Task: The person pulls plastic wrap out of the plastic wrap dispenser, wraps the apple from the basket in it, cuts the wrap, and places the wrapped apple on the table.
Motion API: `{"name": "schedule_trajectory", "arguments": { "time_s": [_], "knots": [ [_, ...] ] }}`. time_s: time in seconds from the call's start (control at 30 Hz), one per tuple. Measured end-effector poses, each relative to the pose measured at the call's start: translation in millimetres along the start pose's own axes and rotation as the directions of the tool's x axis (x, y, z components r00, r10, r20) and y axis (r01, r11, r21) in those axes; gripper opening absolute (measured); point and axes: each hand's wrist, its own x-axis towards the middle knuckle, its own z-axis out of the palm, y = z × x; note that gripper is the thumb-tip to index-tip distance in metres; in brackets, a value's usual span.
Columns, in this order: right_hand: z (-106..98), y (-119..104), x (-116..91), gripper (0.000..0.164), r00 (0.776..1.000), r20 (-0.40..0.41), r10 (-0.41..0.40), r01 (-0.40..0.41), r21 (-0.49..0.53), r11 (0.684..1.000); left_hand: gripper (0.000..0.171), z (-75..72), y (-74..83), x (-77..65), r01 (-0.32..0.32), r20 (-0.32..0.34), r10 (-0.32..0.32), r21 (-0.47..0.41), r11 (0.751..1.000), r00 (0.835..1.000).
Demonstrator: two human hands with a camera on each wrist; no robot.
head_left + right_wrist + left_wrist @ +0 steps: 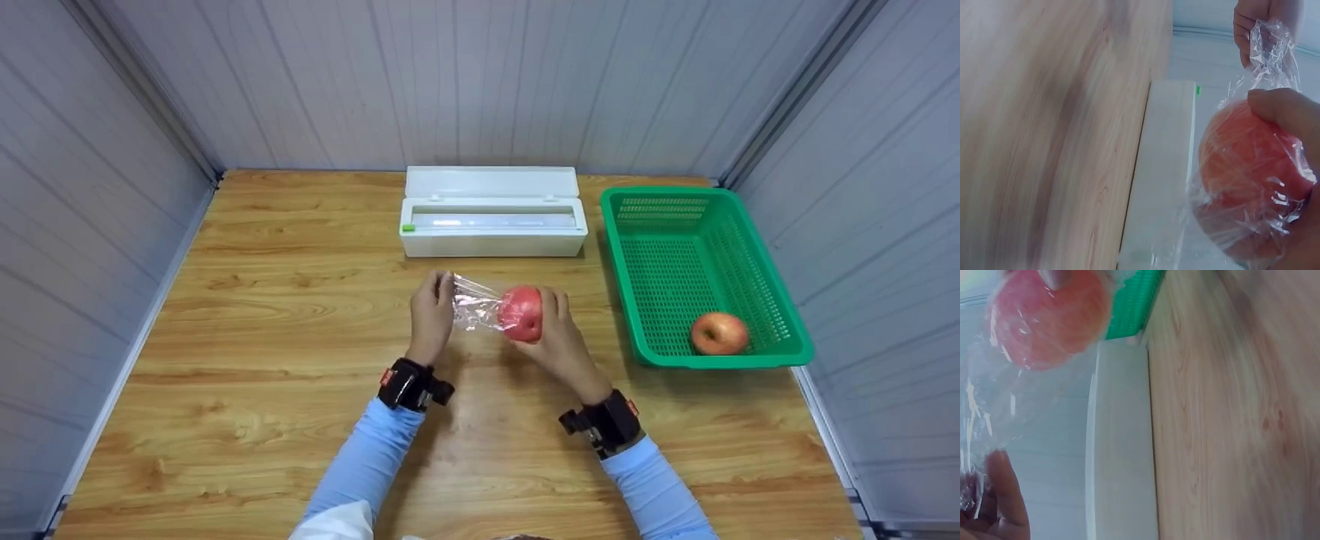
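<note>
My right hand (559, 341) grips a red apple (520, 313) from its right side, above the table. Clear plastic wrap (475, 304) covers the apple and stretches off to the left. At the far end of that stretch my left hand (433, 315) pinches the gathered wrap. In the right wrist view, the thumb (1283, 109) lies over the wrapped apple (1252, 163), and the film (1272, 56) narrows toward the other hand. The left wrist view shows the bunched film (971, 492) between the left fingers (1008, 489).
A white wrap dispenser (493, 244) stands at the back with its lid raised and a roll inside. To the right is a green basket (634, 300) holding another apple (719, 334). Pale panel walls (465, 82) enclose the wooden table (262, 375).
</note>
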Motion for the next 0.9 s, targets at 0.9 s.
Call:
{"name": "schedule_trajectory", "arguments": {
  "time_s": [0.9],
  "knots": [
    [-3, -25, -13, 0.089, 0.999, 0.037, -0.020, 0.009, 0.283, 0.959, 0.022, 3.6, -10.7, -3.7, -0.008, 0.012, 0.007, 0.120, 0.993, 1.000]
  ]
}}
